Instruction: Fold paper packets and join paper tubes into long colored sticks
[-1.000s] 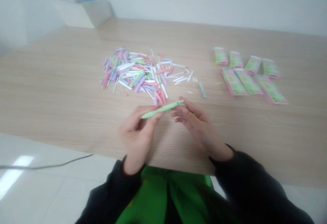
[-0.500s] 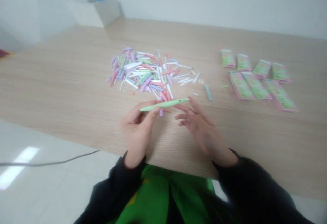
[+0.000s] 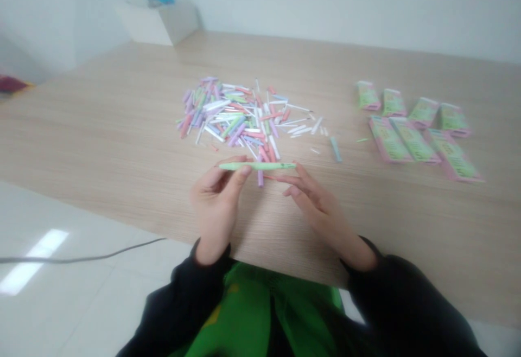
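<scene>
Green pen (image 3: 257,166) sits pinched in the left hand (image 3: 215,197) above the table (image 3: 101,129), its far tip just by the open right hand (image 3: 321,208). A loose heap of pen parts (image 3: 232,115) lies beyond; pink-and-green boxes (image 3: 388,140) stand rightward.

- A slim pale green tube (image 3: 256,166) is lying level and straight, with a small dark mark showing near its right end.
- Its left part is sitting pinched in the left fingers (image 3: 240,172), above the worktop (image 3: 122,129).
- Its right tip is reaching just beside the right fingers (image 3: 303,175).
</scene>
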Demonstrator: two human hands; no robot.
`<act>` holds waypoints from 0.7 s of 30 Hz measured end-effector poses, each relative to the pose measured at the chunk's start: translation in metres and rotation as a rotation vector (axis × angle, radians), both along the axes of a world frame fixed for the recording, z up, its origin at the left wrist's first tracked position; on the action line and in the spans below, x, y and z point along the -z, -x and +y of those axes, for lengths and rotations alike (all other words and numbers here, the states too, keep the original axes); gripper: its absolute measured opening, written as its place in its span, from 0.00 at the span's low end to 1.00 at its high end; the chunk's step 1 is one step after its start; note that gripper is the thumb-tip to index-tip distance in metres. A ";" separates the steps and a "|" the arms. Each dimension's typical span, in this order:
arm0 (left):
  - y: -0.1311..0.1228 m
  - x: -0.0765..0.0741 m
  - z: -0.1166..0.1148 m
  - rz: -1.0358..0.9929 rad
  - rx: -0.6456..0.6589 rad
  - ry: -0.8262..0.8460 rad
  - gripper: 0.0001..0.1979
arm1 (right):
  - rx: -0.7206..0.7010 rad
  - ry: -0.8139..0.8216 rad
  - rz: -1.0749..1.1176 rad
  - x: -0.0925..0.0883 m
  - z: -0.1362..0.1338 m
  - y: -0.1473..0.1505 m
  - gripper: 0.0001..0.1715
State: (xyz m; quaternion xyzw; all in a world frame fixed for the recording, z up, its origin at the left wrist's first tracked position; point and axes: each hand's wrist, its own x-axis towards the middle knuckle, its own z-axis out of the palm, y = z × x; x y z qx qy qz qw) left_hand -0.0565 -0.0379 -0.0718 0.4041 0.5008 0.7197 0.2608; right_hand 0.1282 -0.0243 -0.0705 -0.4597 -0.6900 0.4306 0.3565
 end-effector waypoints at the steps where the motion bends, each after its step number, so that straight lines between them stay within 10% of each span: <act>1: 0.001 0.001 0.000 0.002 0.010 0.001 0.08 | -0.023 0.011 0.013 0.002 0.000 0.001 0.37; 9: 0.006 0.002 0.000 -0.014 0.006 -0.011 0.07 | 0.009 -0.004 0.177 0.021 0.002 -0.003 0.35; 16: 0.014 0.001 0.000 -0.144 0.140 0.021 0.09 | -0.004 0.017 0.038 0.007 0.004 -0.002 0.12; 21: 0.022 -0.003 0.005 -0.302 0.267 0.010 0.11 | -0.153 0.052 -0.068 -0.007 0.005 0.005 0.17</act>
